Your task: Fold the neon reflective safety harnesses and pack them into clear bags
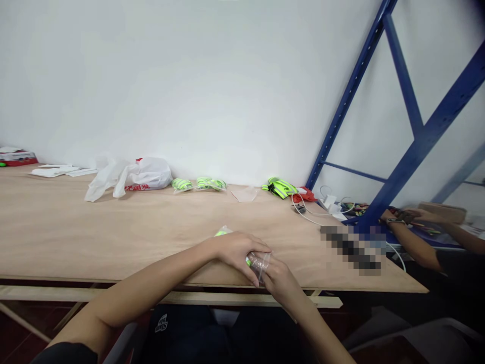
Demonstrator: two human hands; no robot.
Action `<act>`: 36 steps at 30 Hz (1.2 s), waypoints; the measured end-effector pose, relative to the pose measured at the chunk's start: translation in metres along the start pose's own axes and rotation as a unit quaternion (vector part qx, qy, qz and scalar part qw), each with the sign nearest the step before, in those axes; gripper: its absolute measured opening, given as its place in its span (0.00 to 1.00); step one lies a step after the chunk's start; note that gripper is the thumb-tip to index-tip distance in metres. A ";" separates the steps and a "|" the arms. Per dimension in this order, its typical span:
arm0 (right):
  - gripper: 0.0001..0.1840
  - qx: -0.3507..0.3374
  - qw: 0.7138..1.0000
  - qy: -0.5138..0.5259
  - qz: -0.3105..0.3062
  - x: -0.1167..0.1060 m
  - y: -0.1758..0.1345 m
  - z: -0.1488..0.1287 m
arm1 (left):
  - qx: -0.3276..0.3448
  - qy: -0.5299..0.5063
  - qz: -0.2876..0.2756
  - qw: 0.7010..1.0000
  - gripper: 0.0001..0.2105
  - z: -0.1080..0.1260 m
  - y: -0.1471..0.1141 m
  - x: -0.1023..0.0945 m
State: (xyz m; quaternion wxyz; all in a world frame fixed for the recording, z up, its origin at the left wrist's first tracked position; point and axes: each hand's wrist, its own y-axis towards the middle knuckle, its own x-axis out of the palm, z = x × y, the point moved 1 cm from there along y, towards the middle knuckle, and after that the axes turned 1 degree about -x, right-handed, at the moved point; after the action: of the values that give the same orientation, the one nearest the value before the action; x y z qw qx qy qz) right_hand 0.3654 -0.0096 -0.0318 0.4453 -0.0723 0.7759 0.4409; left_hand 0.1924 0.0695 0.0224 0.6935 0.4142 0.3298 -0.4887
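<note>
Left hand clasps the clear plastic bag, perhaps for steadying; my right hand holds its end toward four o'clock.

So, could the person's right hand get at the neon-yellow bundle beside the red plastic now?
Probably, with some stretch: only tabletop lies between the right hand and the neon-yellow bundle, though that hand is busy at a clear plastic bag.

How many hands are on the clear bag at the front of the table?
2: the left hand, over the clear bag, and the right hand, at its right end. Both hands hide some of the bag.
</note>
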 end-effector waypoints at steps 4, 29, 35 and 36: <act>0.24 -0.015 0.999 -0.022 0.020 0.003 0.001 -0.001 | 0.000 0.000 0.001 1.000 0.41 -0.001 0.000 0.002; 0.06 0.023 0.991 -0.030 0.131 0.010 0.001 -0.005 | -0.042 0.034 -0.010 0.999 0.52 0.000 -0.001 0.001; 0.08 0.026 0.997 0.027 0.065 0.006 0.001 -0.008 | -0.030 0.041 -0.009 0.999 0.53 -0.002 -0.002 0.005; 0.07 0.028 0.997 0.033 0.058 0.005 0.001 -0.009 | -0.030 0.046 -0.009 0.998 0.53 -0.002 -0.001 0.006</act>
State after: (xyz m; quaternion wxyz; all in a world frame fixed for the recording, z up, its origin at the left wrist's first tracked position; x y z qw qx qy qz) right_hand 0.3559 -0.0143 -0.0329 0.3949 -0.0296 0.8050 0.4417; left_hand 0.1927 0.0684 0.0164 0.6850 0.4123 0.3795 -0.4657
